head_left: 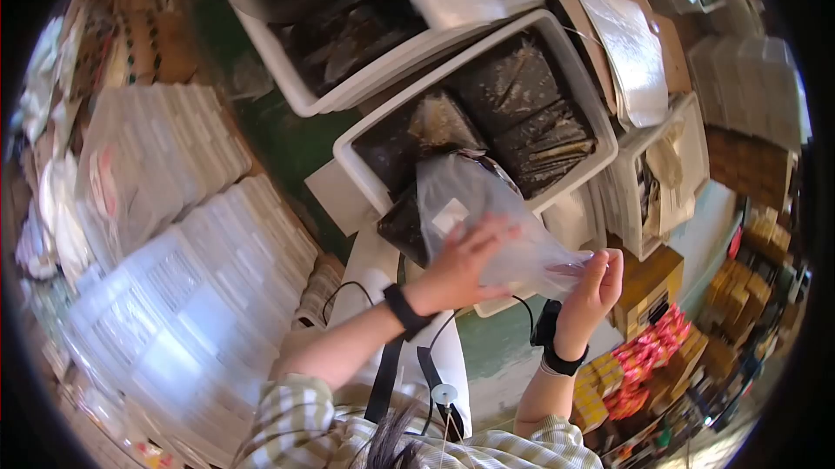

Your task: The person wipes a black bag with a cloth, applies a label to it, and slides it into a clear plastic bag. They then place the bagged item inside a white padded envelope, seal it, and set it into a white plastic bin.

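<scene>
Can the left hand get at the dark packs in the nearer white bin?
Probably not at once: the left hand is spread on the clear bag, which lies between it and the dark packs in the open white bin.

Short checked sleeves [296, 417], pale green and white, forearms bare. There's a black band [405, 311] at the wrist of the left hand [461, 264]. A matching one sits below the right hand [596, 282], with a thin black cable [348, 284] looping off the bands.
</scene>
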`<state>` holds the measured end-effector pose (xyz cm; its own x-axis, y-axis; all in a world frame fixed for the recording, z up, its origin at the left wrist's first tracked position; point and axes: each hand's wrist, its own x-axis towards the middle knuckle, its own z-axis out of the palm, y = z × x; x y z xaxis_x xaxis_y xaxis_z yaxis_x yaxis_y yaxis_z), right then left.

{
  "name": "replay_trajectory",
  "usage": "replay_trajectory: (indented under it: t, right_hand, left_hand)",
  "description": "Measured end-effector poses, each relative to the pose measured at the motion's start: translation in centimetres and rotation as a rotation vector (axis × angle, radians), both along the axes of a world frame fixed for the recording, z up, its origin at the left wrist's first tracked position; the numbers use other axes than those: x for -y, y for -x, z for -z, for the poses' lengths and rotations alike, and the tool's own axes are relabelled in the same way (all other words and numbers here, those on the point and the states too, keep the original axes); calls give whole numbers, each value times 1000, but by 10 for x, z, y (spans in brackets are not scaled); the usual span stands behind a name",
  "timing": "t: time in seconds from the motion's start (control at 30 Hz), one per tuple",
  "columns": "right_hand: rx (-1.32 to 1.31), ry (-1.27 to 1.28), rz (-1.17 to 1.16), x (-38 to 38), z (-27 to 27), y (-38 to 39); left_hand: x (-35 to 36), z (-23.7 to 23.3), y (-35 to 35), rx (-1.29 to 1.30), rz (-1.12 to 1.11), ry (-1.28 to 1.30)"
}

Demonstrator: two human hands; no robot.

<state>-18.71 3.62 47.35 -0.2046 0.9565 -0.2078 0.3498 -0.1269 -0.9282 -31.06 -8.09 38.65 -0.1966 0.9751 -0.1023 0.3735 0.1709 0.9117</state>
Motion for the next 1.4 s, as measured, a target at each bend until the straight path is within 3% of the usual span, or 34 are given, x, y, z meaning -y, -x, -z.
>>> replay_trajectory:
  t: [0.1,0.17,0.23,0.3,0.37,0.47,0.57,0.77,0.9,1.0,1.03,1.1,1.2,1.27,1.3,1.33,1.4]
  right_hand:
    - [-122,74,-115,-3,-7,-19]
    - [-584,154,-196,-2,-8,-18]
    - [-287,76,-392,10,-6,-14]
    - [19,86,-629,26,1,-19]
    - [245,-203,-927,49,20,-24]
    - [267,116,-833,77,34,-33]
    - [122,409,-645,77,54,-43]
    - [-41,439,-649,36,62,-22]
    - [74,270,-419,-9,95,3]
    - [70,-323,-487,17,93,34]
    - [226,-505,-804,13,100,29]
    - [619,-501,-1144,36,120,25]
    - [917,-296,-1211,68,189,10]
    - [852,-431,-1066,82,217,4]
    - [819,-497,-994,91,233,1]
    - [554,-465,-876,105,233,2]
    - [368,-385,-1009,148,203,8]
  left_hand:
    - [6,7,-29,241,-207,46]
    - [10,2,-36,400,-420,61]
    - [12,-3,-33,474,-676,11]
    - [18,-6,-35,567,-782,-44]
    - [27,-15,-39,696,-816,-76]
    - [47,-16,-58,690,-861,-89]
    - [73,-10,-70,718,-832,-64]
    - [128,5,-57,911,-784,33]
    - [113,29,-36,1187,-899,-44]
    - [72,89,-25,1101,-824,-3]
    - [69,96,-21,934,-899,-23]
    - [63,112,-14,596,-1029,-59]
    - [124,114,19,628,-1346,-118]
    - [191,161,36,468,-1398,119]
    - [227,211,38,472,-1443,182]
    - [263,264,36,498,-1518,247]
    - [326,353,26,440,-1534,523]
